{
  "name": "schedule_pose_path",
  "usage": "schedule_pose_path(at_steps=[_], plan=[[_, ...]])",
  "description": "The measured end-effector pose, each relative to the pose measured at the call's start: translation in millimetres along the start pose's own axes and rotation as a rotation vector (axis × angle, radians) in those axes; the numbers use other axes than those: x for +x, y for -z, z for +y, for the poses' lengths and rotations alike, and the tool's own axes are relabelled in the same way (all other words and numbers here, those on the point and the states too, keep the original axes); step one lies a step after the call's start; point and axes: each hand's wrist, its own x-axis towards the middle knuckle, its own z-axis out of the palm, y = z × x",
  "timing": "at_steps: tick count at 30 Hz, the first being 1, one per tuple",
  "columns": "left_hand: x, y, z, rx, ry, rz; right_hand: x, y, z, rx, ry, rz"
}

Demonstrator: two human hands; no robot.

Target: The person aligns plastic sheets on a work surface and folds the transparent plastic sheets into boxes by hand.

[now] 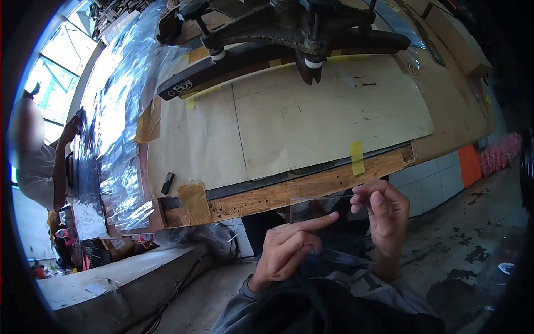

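Observation:
Just in front of the table's wooden edge, a clear plastic sheet (311,208) hangs between my hands. My right hand (384,214) pinches its right end between thumb and fingers. My left hand (292,245) lies against the lower part of the plastic, its index finger stretched out to the right and the other fingers curled. Whether the left fingers grip the plastic cannot be made out. Beyond the hands, a large cream paper sheet (289,117) lies taped on the table, with pencil-like lines and marks on it.
A dark metal clamp frame (267,33) stands over the paper's far side. A small black block (167,182) rests at the near left corner. Crumpled clear plastic (111,111) covers the left side. Another person (39,167) is at the far left. Cardboard (450,94) lies right.

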Motion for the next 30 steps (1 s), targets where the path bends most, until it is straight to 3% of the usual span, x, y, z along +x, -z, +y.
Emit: schedule_pose_path(at_steps=[16, 22, 25, 30], plan=[[-1, -2, -2, 0.005, -0.026, 0.045, -1, 6, 6, 0.060, 0.025, -0.009], [-2, -1, 1, 0.012, -0.025, 0.038, -2, -5, 4, -0.001, 0.002, 0.096], [-3, -1, 2, 0.017, -0.026, 0.036, -2, -1, 1, -0.109, -0.023, 0.043], [-4, -1, 4, 0.049, -0.012, 0.016, -2, 2, 5, 0.005, -0.044, 0.018]])
